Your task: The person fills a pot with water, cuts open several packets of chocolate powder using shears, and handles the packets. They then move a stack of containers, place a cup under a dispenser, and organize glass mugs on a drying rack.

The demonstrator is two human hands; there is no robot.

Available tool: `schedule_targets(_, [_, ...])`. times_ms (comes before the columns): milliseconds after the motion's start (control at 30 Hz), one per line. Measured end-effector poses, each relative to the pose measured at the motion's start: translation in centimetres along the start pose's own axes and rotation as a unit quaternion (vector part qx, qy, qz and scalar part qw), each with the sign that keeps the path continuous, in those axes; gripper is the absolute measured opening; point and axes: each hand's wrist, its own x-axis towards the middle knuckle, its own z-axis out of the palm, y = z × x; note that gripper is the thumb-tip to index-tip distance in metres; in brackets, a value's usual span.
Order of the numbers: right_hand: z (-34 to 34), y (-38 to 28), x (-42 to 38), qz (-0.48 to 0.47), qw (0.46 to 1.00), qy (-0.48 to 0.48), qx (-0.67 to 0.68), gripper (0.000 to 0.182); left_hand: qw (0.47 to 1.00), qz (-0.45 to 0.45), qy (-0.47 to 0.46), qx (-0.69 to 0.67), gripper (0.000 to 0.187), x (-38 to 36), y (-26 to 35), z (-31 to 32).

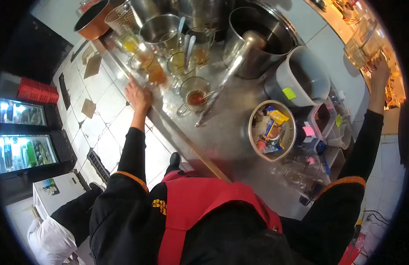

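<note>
My left hand (138, 95) lies on the near edge of the steel counter (231, 132), fingers stretched out and nothing held. Closest to it is a glass mug (155, 73) with orange-brown liquid. Farther right stands another glass mug (195, 90) with reddish liquid and a spoon inside. Out at the far right, my right hand (379, 73) is closed on a glass mug (362, 44) with a spoon-like stick in it, above the ledge. Part of that grip is hidden by the glass. A long-handled ladle (231, 73) leans from the steel pot (255, 57).
A metal bowl (271, 130) holds wrappers and waste. White plastic tub (304, 73), clear containers (317, 121) and overturned-looking glassware (297, 174) line the right. A copper-coloured pot (93, 22) stands at far left. Another person (52, 236) is at lower left, near lit fridges (25, 150).
</note>
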Motion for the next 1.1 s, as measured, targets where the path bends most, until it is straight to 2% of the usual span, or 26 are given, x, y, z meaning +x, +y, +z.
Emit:
schedule_targets(33, [-0.8, -0.1, -0.9, -0.010, 0.999, -0.042, -0.014, 0.035, 1.000, 0.007, 0.010, -0.015, 0.083, -0.2, -0.1, 0.0])
schedule_targets(67, [0.2, -1.6, -6.1, -0.046, 0.997, -0.039, -0.047, 0.043, 1.000, -0.007, 0.010, -0.022, 0.082, -0.3, 0.1, -0.2])
schedule_targets(167, [0.4, -3.4, -13.1, -0.014, 0.998, -0.065, -0.012, 0.036, 0.999, -0.021, 0.014, -0.038, 0.078, -0.3, 0.2, -0.8])
schedule_targets(233, [0.8, -3.7, -19.1, 0.004, 0.998, -0.061, -0.014, 0.029, 0.981, 0.076, 0.132, -0.125, 0.072, -0.5, -1.0, -0.2])
schedule_targets(267, [0.4, -3.4, -21.8, 0.024, 0.998, -0.061, -0.015, 0.024, 0.972, 0.092, 0.164, -0.141, 0.058, -0.9, -1.3, -0.5])
schedule_targets(300, [-0.7, -2.6, -24.1, 0.020, 0.998, -0.056, -0.015, 0.024, 0.969, 0.077, 0.150, -0.180, 0.052, -2.0, -1.2, -1.0])
schedule_targets(333, [-2.1, -1.4, -26.6, -0.024, 0.986, -0.141, -0.088, 0.023, 0.964, 0.062, 0.135, -0.219, 0.047, -3.7, -0.7, -1.5])
schedule_targets(367, [-3.4, 0.0, -29.0, -0.065, 0.959, -0.224, -0.162, 0.022, 0.957, 0.082, 0.070, -0.270, 0.045, -5.4, 0.2, -3.0])
schedule_targets(400, [-4.2, 1.0, -31.1, -0.104, 0.918, -0.303, -0.235, 0.021, 0.930, 0.060, -0.040, -0.360, 0.046, -7.4, 1.6, -4.6])
schedule_targets(433, [-2.8, 1.4, -34.7, -0.241, 0.886, -0.253, -0.306, 0.020, 0.893, 0.151, -0.088, -0.416, 0.045, -8.9, 2.8, -5.6])
schedule_targets(467, [-0.3, 1.6, -39.0, -0.373, 0.828, -0.198, -0.369, 0.020, 0.875, 0.177, -0.142, -0.427, 0.040, -9.8, 4.1, -6.7])
schedule_targets(500, [1.1, 1.8, -42.3, -0.148, 0.960, -0.198, -0.131, 0.019, 0.855, 0.202, -0.194, -0.437, 0.035, -10.4, 5.2, -7.4])
schedule_targets(533, [1.6, 2.2, -44.7, 0.094, 0.972, -0.173, 0.124, 0.018, 0.853, 0.204, -0.192, -0.440, 0.035, -10.5, 5.8, -6.8])
schedule_targets(600, [0.9, 3.5, -46.7, 0.147, 0.906, -0.311, 0.248, 0.019, 0.874, 0.180, -0.198, -0.405, 0.031, -10.0, 7.0, -5.0])
schedule_targets(633, [1.1, 3.3, -48.0, 0.144, 0.907, -0.312, 0.246, 0.019, 0.873, 0.181, -0.197, -0.408, 0.031, -9.9, 7.6, -4.4])
schedule_targets(700, [3.3, 2.2, -51.3, 0.148, 0.941, -0.269, 0.141, 0.015, 0.869, 0.240, -0.150, -0.405, 0.029, -9.3, 9.0, -3.6])
schedule_targets(767, [3.0, 3.7, -52.4, 0.156, 0.942, -0.265, 0.132, 0.014, 0.871, 0.233, -0.166, -0.399, 0.027, -8.6, 10.4, -2.4])
schedule_targets(833, [3.1, 4.6, -53.4, 0.165, 0.943, -0.262, 0.125, 0.013, 0.863, 0.233, -0.077, -0.441, 0.025, -7.7, 11.8, -1.0])
schedule_targets(867, [3.4, 4.8, -53.9, 0.178, 0.945, -0.245, 0.124, 0.012, 0.864, 0.230, -0.076, -0.442, 0.025, -7.3, 12.3, 0.3])
schedule_targets(933, [3.5, 5.2, -54.7, 0.178, 0.948, -0.242, 0.104, 0.012, 0.833, 0.176, -0.179, -0.493, 0.023, -6.8, 12.6, 2.3])
schedule_targets(967, [3.6, 5.5, -54.9, 0.178, 0.948, -0.244, 0.104, 0.012, 0.834, 0.175, -0.177, -0.493, 0.023, -6.7, 12.3, 1.6])
schedule_targets(1033, [3.9, 6.0, -55.2, 0.159, 0.934, -0.309, 0.082, 0.011, 0.829, 0.232, -0.172, -0.479, 0.022, -6.9, 11.2, -1.0])
schedule_targets(1100, [5.4, 6.0, -56.0, 0.157, 0.934, -0.306, 0.097, 0.009, 0.836, 0.220, -0.198, -0.462, 0.024, -7.7, 8.3, -2.6])
